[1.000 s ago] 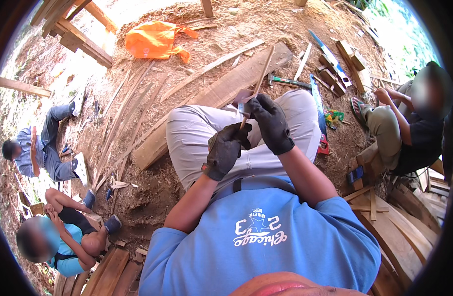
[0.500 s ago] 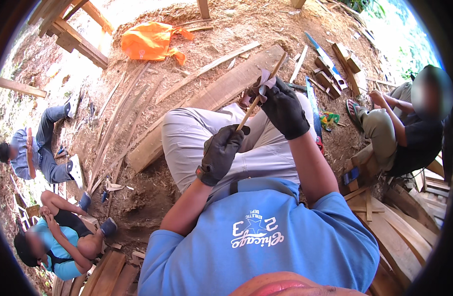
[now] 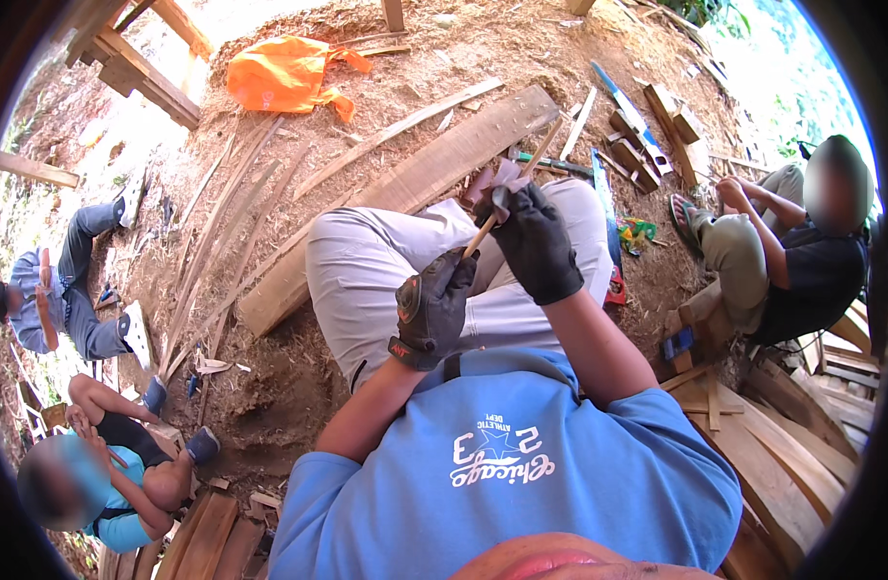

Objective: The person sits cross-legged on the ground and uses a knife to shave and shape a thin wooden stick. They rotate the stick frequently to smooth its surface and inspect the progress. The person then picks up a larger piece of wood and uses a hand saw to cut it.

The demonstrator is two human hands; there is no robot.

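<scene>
A thin wooden stick [image 3: 482,235] slants up and away over my crossed legs. My left hand [image 3: 432,304], in a dark work glove, is closed around its near end. Farther up the stick, my gloved right hand [image 3: 538,244] pinches a curled pinkish-grey sheet that looks like sandpaper [image 3: 505,182] and lies wrapped about the wood. The glove and the sheet hide part of the stick; its far tip shows beyond them.
A thick plank [image 3: 444,159] and long wood strips [image 3: 222,242] lie on the shaving-strewn ground. A hammer [image 3: 560,166], a handsaw [image 3: 610,217] and a blue level [image 3: 632,114] lie to the right. An orange bag [image 3: 280,75] is ahead. Other people sit left and right.
My right hand and the sandpaper have slid down the stick toward my left hand. The left hand keeps its hold near the lower end. The view has shifted slightly.
</scene>
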